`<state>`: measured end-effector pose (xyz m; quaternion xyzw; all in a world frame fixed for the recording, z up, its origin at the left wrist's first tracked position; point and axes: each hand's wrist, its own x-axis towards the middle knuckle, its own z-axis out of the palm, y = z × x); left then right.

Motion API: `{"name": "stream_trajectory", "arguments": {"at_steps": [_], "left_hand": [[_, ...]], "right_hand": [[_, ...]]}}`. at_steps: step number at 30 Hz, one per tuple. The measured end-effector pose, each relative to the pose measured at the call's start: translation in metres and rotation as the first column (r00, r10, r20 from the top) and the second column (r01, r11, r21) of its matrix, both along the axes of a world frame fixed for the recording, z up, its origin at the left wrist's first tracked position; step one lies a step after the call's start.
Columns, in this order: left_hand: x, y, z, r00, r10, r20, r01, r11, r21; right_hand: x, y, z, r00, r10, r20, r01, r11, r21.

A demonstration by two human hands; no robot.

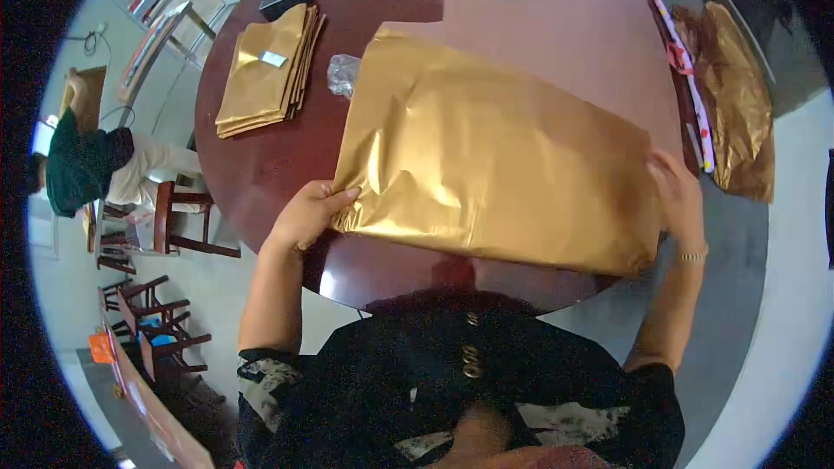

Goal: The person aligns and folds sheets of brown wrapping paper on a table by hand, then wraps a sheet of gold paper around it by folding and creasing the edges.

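A large, shiny sheet of gold wrapping paper (504, 156) lies creased over the near part of a round, dark red table (252, 174). My left hand (314, 211) pinches its near left corner, thumb on top and the other fingers mostly hidden underneath. At the right edge of the gold sheet, my right hand (678, 195) has its bent fingers closed on the paper. Beyond the gold paper spreads a flat pale pink sheet (556, 22) with a stepped left edge. The gold sheet covers part of it.
A stack of folded gold paper (261, 78) sits at the left, near a black box (287, 2) and crumpled clear plastic (344, 75). At the right are a patterned roll (695, 104) and crumpled gold wrap (738, 113). Another person (95, 156) works beyond a wooden chair (187, 221).
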<state>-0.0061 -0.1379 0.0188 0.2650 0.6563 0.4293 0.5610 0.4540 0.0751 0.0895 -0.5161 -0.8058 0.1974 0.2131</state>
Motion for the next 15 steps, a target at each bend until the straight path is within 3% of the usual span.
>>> {"name": "stream_trajectory", "arguments": {"at_steps": [4,7,9,10,12,13,15], "left_hand": [[0.001,-0.001,0.007,0.996,-0.058,-0.063,0.060,0.997,0.039],[-0.002,-0.004,0.004,0.987,-0.129,-0.095,0.134,0.990,0.042],[-0.002,-0.004,0.006,0.981,-0.152,-0.121,0.158,0.987,0.035],[-0.001,-0.004,0.009,0.983,-0.142,-0.113,0.147,0.989,0.034],[-0.001,-0.002,0.014,0.973,-0.167,-0.161,0.169,0.986,-0.001],[-0.002,-0.003,0.011,0.977,-0.150,-0.149,0.151,0.989,-0.005],[-0.005,-0.003,0.004,0.961,-0.174,-0.215,0.187,0.981,0.044]], "right_hand": [[-0.069,0.072,-0.021,0.962,0.270,0.030,-0.270,0.963,-0.014],[-0.110,0.144,-0.058,0.931,0.355,0.087,-0.354,0.935,-0.034],[-0.129,0.190,-0.082,0.909,0.415,-0.032,-0.408,0.874,-0.266],[-0.137,0.197,-0.081,0.905,0.424,-0.026,-0.414,0.869,-0.271],[-0.159,0.202,-0.074,0.821,0.551,0.146,-0.495,0.816,-0.298],[-0.169,0.200,-0.065,0.809,0.568,0.151,-0.507,0.805,-0.308],[-0.190,0.174,-0.029,0.706,0.583,0.401,-0.379,0.791,-0.481]]}}
